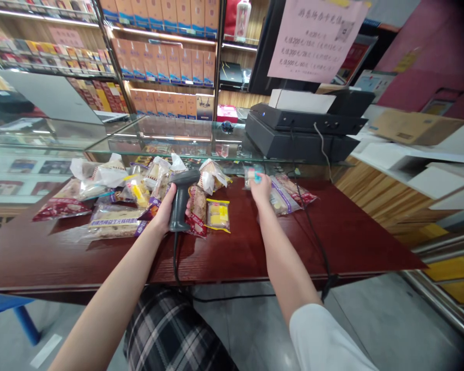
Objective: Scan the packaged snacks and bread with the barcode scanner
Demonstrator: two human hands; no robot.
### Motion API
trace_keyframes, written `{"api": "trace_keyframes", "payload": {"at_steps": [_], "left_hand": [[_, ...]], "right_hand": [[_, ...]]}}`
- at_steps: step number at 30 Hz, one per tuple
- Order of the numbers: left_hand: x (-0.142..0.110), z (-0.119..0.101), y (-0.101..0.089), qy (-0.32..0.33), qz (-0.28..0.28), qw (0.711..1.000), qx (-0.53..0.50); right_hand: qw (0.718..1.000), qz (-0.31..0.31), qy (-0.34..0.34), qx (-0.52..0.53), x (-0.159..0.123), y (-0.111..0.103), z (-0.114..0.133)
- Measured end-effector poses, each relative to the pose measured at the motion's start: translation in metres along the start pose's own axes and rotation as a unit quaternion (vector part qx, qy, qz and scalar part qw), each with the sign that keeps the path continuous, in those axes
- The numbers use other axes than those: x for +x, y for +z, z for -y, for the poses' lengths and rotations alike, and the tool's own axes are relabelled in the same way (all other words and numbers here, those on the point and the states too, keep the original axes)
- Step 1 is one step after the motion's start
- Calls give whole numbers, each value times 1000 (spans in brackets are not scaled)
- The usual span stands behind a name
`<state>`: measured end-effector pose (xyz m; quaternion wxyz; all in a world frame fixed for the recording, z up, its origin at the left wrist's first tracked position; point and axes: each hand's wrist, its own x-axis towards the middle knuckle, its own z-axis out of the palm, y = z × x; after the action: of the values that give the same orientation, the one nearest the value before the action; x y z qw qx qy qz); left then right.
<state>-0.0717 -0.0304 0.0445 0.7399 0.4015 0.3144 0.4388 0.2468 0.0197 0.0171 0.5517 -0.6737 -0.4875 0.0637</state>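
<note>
My left hand [165,210] is wrapped round the handle of a black barcode scanner [181,203], held upright above the dark red table. Its cable hangs down past the table's front edge. With closed fingers, my right hand [261,189] grips a small clear-wrapped snack pack [251,176] with a pale blue patch. Just beyond and beside that hand lie bagged breads [282,198] in purple-and-white and red wrapping. To the right of the scanner is a yellow-edged snack cake pack [218,215]. Several more bagged breads [114,221] are heaped left of the scanner.
A glass display counter [170,131] runs behind the dark red table [232,257]. A black receipt printer and cash drawer [297,136] stand at the back right, with a cable [313,221] crossing the table. At far left stands a blue stool [21,314].
</note>
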Motion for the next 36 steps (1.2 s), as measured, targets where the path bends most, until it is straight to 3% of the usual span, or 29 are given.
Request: {"api": "trace_keyframes", "payload": {"at_steps": [3, 7, 10, 16, 21, 24, 27, 29, 31, 33, 35, 36], "left_hand": [[1, 0, 0, 4, 1, 1000, 1], [2, 2, -3, 4, 3, 1000, 3], [3, 3, -6, 8, 20, 1000, 9], [4, 4, -6, 17, 27, 999, 18], [3, 3, -4, 17, 21, 999, 19], [3, 3, -5, 17, 26, 999, 18], [3, 2, -5, 9, 20, 1000, 17], [2, 2, -3, -3, 11, 1000, 17], [1, 1, -1, -8, 4, 1000, 14], [0, 0, 1, -9, -2, 1000, 11], [0, -1, 2, -10, -5, 1000, 12], [0, 0, 2, -9, -3, 1000, 13]], "right_hand": [[995, 15, -47, -88, -14, 9, 6], [958, 178, -212, -79, -32, 21, 21], [923, 272, -252, -100, -42, 29, 27], [928, 260, -245, -104, -46, 35, 31], [953, 220, -188, -93, -50, 40, 35], [982, 158, -100, -39, -41, 41, 34], [991, 51, 32, 118, -23, 34, 31], [960, 3, 105, 259, -12, 24, 30], [918, 11, 141, 370, -5, 12, 30], [891, 72, 148, 423, -3, 4, 30], [889, 135, 151, 410, -4, 3, 29], [902, 151, 152, 375, -6, 5, 28]]}}
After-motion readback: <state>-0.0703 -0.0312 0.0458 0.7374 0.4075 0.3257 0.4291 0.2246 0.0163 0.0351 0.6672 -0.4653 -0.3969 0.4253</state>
